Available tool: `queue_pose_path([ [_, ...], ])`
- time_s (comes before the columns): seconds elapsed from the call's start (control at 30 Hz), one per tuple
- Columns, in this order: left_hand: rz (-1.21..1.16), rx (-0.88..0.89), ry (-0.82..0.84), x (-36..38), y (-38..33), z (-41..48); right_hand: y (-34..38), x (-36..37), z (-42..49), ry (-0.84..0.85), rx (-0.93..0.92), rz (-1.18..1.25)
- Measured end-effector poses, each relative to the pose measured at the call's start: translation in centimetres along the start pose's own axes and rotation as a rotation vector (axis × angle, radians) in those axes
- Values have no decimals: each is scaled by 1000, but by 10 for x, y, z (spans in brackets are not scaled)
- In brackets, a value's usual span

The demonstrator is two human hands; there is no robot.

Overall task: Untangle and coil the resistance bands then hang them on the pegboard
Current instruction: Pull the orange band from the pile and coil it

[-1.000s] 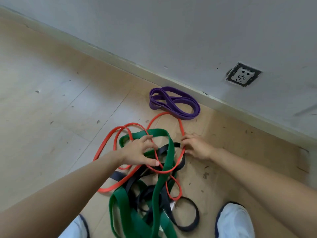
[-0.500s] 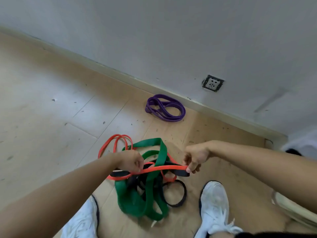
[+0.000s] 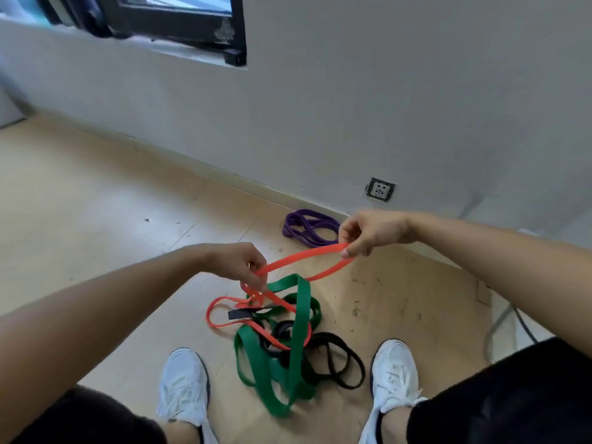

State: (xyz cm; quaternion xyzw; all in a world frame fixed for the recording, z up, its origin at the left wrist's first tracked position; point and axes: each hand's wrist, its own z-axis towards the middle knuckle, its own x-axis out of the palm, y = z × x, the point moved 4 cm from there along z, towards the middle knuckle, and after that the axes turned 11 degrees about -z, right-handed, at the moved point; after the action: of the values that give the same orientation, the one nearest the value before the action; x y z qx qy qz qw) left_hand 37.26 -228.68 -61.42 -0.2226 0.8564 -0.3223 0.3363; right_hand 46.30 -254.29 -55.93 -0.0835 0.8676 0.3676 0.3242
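Left hand [image 3: 240,264]: grip closed, fingers curled round the flat orange rubber band [image 3: 304,255]. Right hand [image 3: 368,233]: grip pinches the same band, strip taut between both grips. Below the grips, a wide green band [image 3: 299,331] and a thin black band [image 3: 330,336] lie tangled on the pale wood-look floor [image 3: 96,235]. Beyond the right grip: purple band [image 3: 312,214], folded, by the wall.

both hands raised over floor [image 3: 96,219]. left hand [image 3: 238,262] grips orange band [image 3: 304,256]; right hand [image 3: 368,232] pinches its far loop end. rest of orange trails down into tangle with green band [image 3: 298,331] and black band [image 3: 339,357], between two white shoes [image 3: 182,386]. purple band [image 3: 307,227] lies apart by the far wall [image 3: 384,91], near a socket [image 3: 380,189]. window [image 3: 179,14] far left.
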Motion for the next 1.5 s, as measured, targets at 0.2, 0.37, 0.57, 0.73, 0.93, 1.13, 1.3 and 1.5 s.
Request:
queue_pose_path([
  [0.2, -46, 136, -225, -26, -47, -66, 61, -45, -54, -352, -162, 125],
  [0.37, -314, 326, -382, -48, -93, -112, 97, -72, -85, -667, -347, 520],
  [0.57, -607, 429, -549, -51, -98, -116, 100, -63, -82, -780, -266, 564],
  [0.73, -688, 454, -660, -64, -100, -111, 87, -67, -76, -796, -207, 441],
  [0.93, -710, 587, -805, -86, -117, -122, 78, -70, -71, -685, -113, 115],
  [1.13, -670, 653, -835, -96, -148, -120, 107, -67, -55, -643, -222, 123],
  [1.3, -794, 732, -734, -94, -162, -111, 133, -58, -39, -584, -350, 350],
  [1.5, -879, 771, -694, -100, -163, -106, 139, -51, -14, -539, -376, 413],
])
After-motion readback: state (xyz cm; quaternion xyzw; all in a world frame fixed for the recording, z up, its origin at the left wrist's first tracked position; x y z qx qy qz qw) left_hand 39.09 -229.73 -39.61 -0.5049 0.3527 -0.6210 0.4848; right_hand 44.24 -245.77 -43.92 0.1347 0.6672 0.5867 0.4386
